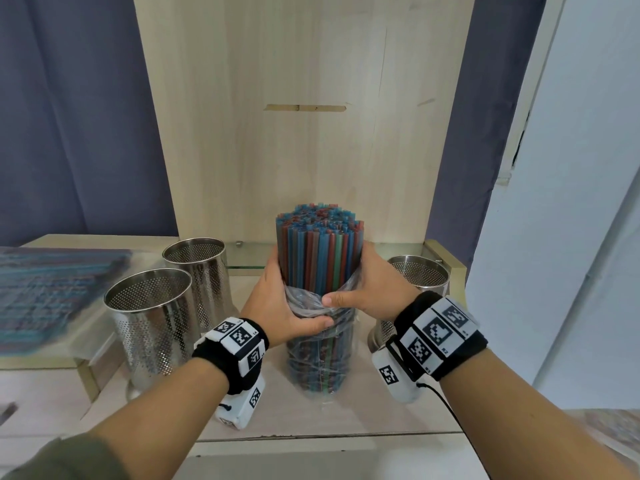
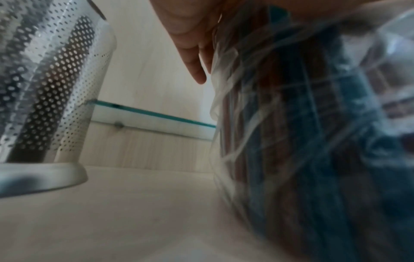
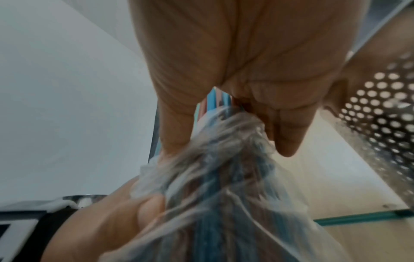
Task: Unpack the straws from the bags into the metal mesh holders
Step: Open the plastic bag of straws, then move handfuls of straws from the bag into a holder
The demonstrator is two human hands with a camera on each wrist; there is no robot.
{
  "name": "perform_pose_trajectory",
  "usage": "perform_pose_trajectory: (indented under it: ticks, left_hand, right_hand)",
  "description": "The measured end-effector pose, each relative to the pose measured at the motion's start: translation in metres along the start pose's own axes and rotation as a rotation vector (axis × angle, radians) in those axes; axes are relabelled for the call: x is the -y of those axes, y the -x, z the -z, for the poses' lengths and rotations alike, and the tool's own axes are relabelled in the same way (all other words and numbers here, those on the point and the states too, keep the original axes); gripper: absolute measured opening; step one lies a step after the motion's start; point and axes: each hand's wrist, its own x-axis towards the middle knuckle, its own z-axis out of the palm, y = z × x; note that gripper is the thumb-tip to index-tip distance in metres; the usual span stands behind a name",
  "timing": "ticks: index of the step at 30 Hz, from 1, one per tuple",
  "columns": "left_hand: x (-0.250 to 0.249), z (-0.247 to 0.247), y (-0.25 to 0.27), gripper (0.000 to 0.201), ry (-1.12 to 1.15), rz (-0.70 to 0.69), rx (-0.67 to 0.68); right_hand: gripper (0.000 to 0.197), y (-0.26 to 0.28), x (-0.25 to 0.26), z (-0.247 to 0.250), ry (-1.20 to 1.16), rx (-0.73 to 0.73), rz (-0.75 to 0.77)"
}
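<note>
Both hands clasp the upright straws (image 1: 320, 252); left hand (image 1: 277, 306) and right hand (image 1: 369, 289) curl their fingers round the bunched bag (image 1: 320, 341), likely peeling it down; holders (image 1: 152, 317) wait alongside.

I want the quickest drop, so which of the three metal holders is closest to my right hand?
The holder on the right, partly hidden behind your right hand. The other two holders stand left of the straw bundle.
</note>
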Motion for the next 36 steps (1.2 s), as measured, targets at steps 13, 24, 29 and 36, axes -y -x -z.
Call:
perform_pose_trajectory:
  ticks: [13, 24, 29, 36]
  left_hand:
    - [0.010, -0.008, 0.000, 0.135, 0.011, 0.021, -0.027]
    - [0.008, -0.013, -0.002, 0.139, -0.009, 0.024, -0.080]
    - [0.010, -0.012, -0.001, 0.139, -0.019, 0.021, -0.052]
    - [0.011, -0.013, -0.002, 0.138, -0.099, 0.029, -0.054]
  right_hand:
    - [0.080, 0.002, 0.001, -0.015, -0.033, -0.185, -0.037]
    - [0.078, 0.009, 0.008, -0.001, 0.176, -0.176, -0.040]
    - [0.060, 0.009, 0.011, -0.005, 0.213, -0.388, -0.001]
    - [0.045, 0.002, 0.008, -0.009, 0.050, -0.381, -0.061]
